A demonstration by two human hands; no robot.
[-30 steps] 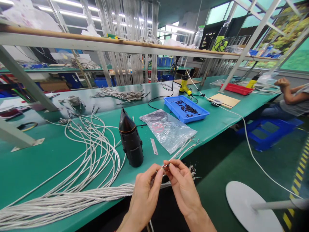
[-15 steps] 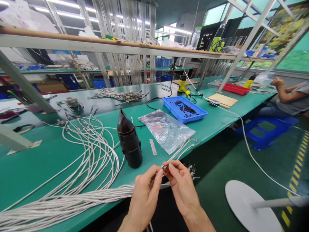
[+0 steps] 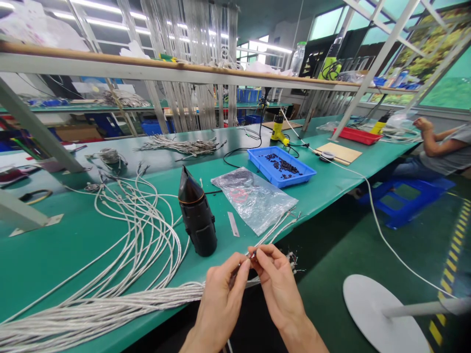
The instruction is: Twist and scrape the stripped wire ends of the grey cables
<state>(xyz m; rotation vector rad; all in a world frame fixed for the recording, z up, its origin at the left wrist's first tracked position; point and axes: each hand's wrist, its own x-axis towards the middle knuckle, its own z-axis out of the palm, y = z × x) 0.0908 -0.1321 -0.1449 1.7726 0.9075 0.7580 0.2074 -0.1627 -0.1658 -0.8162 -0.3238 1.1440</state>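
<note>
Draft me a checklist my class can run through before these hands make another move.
1. Left hand and right hand meet at the fingertips: ok.
2. Small piece held between them: ok.
3. Small piece correctly aligned: cannot tell, fingers largely hide it.
4. Dark bits in the blue tray: ok.
5. Black cone-topped object standing on the bench: ok.
6. White cables lying apart: not ok, bunched and crossing.

Strip lights [image 3: 105, 23], upper left of frame: lit. Windows [image 3: 447, 81], upper right. White-framed shelf [image 3: 110, 68] spans above green counter [image 3: 327, 182]. Floor [image 3: 320, 264], lower right: dark green, yellow-and-black striped marking [image 3: 454, 260].
</note>
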